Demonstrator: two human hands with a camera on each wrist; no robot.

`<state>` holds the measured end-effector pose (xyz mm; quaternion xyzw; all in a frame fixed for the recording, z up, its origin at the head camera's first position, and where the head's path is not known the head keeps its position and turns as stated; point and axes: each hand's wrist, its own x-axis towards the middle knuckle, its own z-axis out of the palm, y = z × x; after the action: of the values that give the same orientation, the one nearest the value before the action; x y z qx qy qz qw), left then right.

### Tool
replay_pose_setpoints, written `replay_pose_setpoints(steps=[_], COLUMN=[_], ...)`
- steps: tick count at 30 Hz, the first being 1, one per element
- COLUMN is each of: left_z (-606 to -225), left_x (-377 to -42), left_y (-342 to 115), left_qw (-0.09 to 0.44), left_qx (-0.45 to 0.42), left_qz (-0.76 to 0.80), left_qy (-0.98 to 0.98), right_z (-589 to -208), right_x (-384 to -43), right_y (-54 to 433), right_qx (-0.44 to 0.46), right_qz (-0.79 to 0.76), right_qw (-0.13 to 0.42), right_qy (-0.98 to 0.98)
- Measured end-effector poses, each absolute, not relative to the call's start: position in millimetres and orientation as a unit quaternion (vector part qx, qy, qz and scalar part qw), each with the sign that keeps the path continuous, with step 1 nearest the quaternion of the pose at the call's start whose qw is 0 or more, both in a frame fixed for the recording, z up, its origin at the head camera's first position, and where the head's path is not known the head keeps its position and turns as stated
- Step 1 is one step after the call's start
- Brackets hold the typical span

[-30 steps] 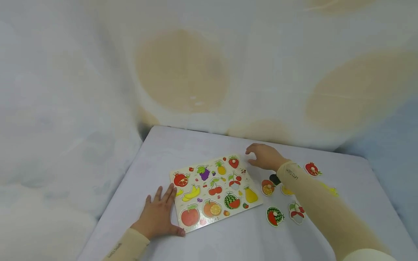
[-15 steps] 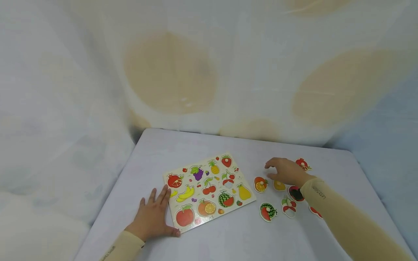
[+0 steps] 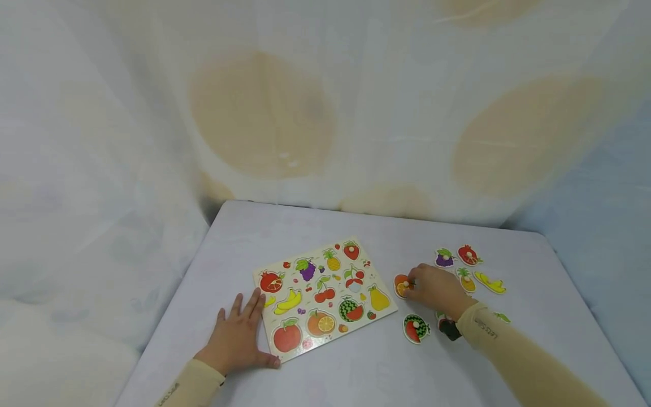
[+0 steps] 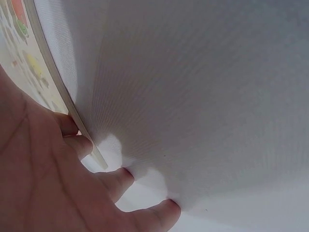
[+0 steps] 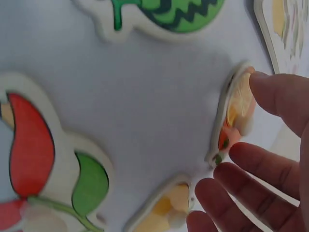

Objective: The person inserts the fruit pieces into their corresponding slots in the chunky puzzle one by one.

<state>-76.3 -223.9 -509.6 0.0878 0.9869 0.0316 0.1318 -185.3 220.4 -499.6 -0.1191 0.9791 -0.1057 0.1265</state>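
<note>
A fruit puzzle board lies on the white-covered table in the head view. My left hand rests at its left edge, fingers spread, thumb at the near corner. In the left wrist view two fingers touch the board's edge, while two others press on the cloth. My right hand reaches over an orange puzzle piece right of the board. In the right wrist view its thumb and forefinger stand apart, either side of the orange piece's knob; a firm grip is not visible. A watermelon piece lies nearer me.
Beyond the right hand lie grape, pomegranate, pineapple and banana pieces. A cherry piece and a yellow piece show in the right wrist view. Hanging cloth walls the table's back.
My right hand has moved from the board's far right corner, rightward and then nearer, down to the orange piece. The left hand has stayed on the board; the head view shifted slightly.
</note>
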Motion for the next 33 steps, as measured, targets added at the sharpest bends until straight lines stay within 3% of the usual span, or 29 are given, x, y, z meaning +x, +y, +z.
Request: replay_pose_setpoints(steps=[9, 27, 33], left_z=[-510.9, -511.4, -509.2], left_x=[-77.2, -76.8, -76.4], left_y=[-223.3, -223.6, -224.3], left_qw=[0.130, 0.138, 0.132], left_qx=[0.089, 0.084, 0.087], left_qz=[0.031, 0.032, 0.036], left_qy=[0.987, 0.986, 0.987], right_z=[-512.1, -511.5, -515.3], right_x=[-179.7, -179.6, -179.7], right_y=[211.5, 205.5, 200.0], right_qx=[-0.098, -0.099, -0.096], right_qz=[-0.103, -0.119, -0.113], right_qw=[0.093, 0.089, 0.060], right_qy=[0.985, 0.984, 0.987])
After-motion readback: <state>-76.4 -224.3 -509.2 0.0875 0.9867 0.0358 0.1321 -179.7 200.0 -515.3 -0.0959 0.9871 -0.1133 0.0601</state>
